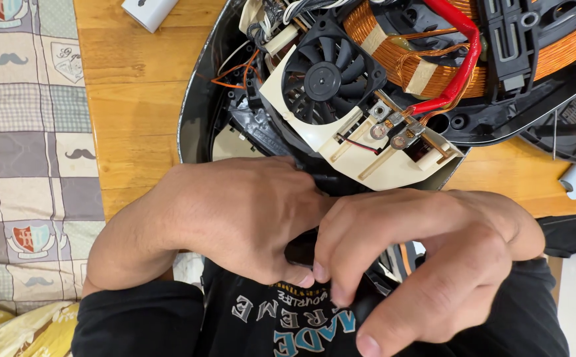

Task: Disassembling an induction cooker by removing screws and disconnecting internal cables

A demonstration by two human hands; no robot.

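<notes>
Both hands work at the near edge of an opened appliance that rests on a wooden table; the left hand curls over that edge, fingers pressed together on a black part between the two hands; the right hand meets it from the other side, its fingertips pinching the same black part, though how firm the hold is I cannot tell, since the knuckles hide it. Just beyond the hands sit a cream plastic bracket, a black fan, a copper wire coil and a red wire. This looks like the freeing or seating of that black piece; the next move probably calls for a steady, even pull or push, keeping clear of the thin wires nearby.
</notes>
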